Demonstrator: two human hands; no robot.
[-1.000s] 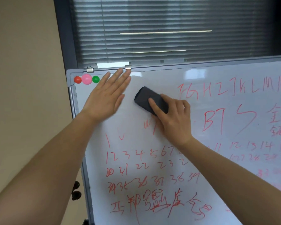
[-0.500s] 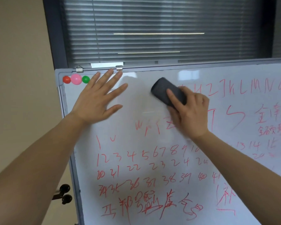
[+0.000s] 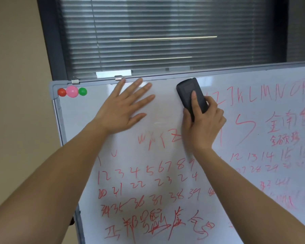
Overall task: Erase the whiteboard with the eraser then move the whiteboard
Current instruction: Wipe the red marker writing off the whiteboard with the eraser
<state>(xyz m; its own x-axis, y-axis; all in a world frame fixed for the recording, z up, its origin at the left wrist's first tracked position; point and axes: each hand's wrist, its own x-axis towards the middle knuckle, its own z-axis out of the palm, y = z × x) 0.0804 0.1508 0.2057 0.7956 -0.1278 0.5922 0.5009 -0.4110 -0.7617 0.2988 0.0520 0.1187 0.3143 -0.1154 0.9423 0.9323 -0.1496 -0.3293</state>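
Two hands are on the whiteboard [image 3: 165,173]. Right hand [image 3: 202,125] grips the black eraser [image 3: 190,95], forefinger laid along its back, pressing it against the board just under the top frame. Left hand [image 3: 123,110] lies flat, fingers spread, beside the grip on wiped surface. Red writing [image 3: 148,194] remains below and outboard of the grip. Three round magnets [image 3: 72,91] sit beyond the flat hand, at the corner.
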